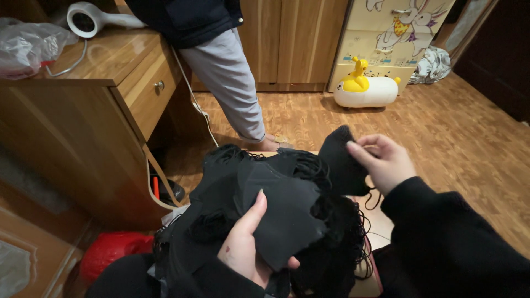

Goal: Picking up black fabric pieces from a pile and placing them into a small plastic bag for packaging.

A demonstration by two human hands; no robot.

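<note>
Nearest to the camera, the left hand (245, 251) grips a flat black fabric piece (284, 212) on top of the black pile (221, 221) in the lap. Further out, the right hand (383, 163) pinches 1 black piece (339, 160), lifted apart. Sorting seems in progress; next it needs a place to go. Behind, a person stands beside the wooden desk (110, 83).

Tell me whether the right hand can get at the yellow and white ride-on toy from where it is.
Probably not. The right hand is pinching a black fabric piece close to the body, while the ride-on toy sits far across the wooden floor by the cabinet. Nothing blocks the way, but it looks well beyond arm's length.
</note>
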